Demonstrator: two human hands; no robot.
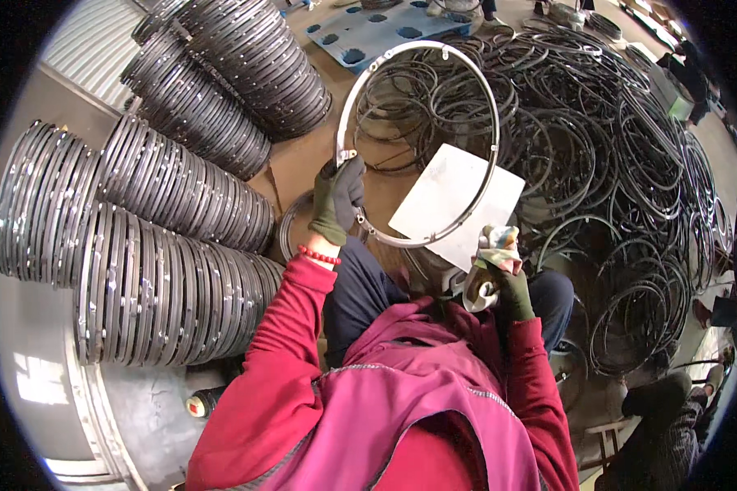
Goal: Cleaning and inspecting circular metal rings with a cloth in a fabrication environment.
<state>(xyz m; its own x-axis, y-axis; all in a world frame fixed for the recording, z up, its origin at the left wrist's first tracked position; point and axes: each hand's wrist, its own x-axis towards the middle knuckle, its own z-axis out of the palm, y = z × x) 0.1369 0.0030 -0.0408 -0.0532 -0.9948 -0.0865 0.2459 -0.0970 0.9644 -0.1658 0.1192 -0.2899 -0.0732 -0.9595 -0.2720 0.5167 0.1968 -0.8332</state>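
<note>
A thin metal ring [496, 123] is held up in front of me, tilted. My left hand [341, 195], in a dark grey and green glove, is closed around its left side, by a small bracket on the rim. My right hand [513, 286], gloved in dark green, is closed on a crumpled whitish rag [481, 293] with coloured patches. The rag lies close to the ring's lower right; whether it touches the rim I cannot tell. Behind the ring, a flat white board [458, 184] shows through its opening, above my lap.
Tall stacks of similar rings [176, 286] lean at my left. A big tangled heap of loose dark rings [581, 155] covers the floor ahead and right. Beyond is a blue pallet [377, 33]. Another person's leg [663, 409] shows at lower right.
</note>
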